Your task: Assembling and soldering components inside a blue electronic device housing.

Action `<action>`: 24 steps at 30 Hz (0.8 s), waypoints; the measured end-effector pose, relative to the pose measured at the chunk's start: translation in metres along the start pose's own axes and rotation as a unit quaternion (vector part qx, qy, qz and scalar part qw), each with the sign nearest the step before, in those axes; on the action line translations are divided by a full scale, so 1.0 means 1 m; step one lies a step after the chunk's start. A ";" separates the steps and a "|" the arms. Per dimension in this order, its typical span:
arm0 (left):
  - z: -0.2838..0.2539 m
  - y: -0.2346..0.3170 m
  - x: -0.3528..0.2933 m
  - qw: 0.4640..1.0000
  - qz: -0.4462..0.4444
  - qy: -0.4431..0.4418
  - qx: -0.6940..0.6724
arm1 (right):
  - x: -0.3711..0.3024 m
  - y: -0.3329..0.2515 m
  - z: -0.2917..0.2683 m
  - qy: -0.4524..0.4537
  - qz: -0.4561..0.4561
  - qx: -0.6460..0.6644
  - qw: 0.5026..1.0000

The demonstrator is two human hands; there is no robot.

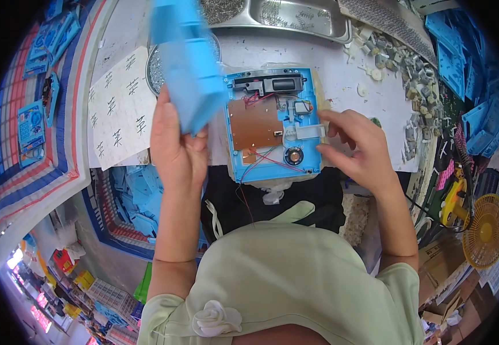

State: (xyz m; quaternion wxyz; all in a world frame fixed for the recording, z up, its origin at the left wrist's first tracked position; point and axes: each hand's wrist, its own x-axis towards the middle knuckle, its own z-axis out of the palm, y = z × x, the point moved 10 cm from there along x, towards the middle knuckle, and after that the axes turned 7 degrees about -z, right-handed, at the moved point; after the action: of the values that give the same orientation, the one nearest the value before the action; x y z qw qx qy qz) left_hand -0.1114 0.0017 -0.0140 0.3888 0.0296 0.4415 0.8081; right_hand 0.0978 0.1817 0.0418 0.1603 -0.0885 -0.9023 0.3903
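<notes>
My left hand (pixel 171 135) grips a blue plastic shell (pixel 194 80), raised at the left and blurred by motion. In front of me lies an opened blue plastic casing (pixel 232 129) with its inside facing up. Inside it sit a brown circuit board (pixel 255 123), a black part (pixel 272 85) along the far side, a small round speaker (pixel 293 156) and thin red wires (pixel 249 172). At the casing's right edge is my right hand (pixel 356 146), thumb and fingers apart, nothing visible between them. Whether its fingertips touch the edge I cannot tell.
A metal tray (pixel 301 17) with small metal pieces stands at the far side, and a round tin (pixel 154 69) of screws is behind the raised shell. Small motors (pixel 413 86) lie at the right. A handwritten sheet (pixel 120 109) and a crate of blue shells (pixel 137 198) are at the left.
</notes>
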 end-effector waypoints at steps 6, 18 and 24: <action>0.006 -0.033 -0.011 0.995 0.000 0.064 0.075 | 0.011 -0.008 0.008 -0.031 -0.065 -0.052 0.996; 0.014 -0.033 -0.011 0.994 0.011 0.032 0.099 | 0.002 -0.012 0.019 -0.075 -0.003 -0.238 0.968; 0.038 -0.019 -0.028 0.981 0.041 -0.018 0.188 | -0.018 0.011 -0.010 0.097 0.122 0.223 0.962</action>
State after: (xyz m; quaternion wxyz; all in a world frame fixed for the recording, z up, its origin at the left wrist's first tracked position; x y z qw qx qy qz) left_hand -0.0653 0.0154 0.0040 0.3511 0.1345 0.5769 0.7251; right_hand 0.1182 0.1910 0.0361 0.2140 -0.1969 -0.7549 0.5878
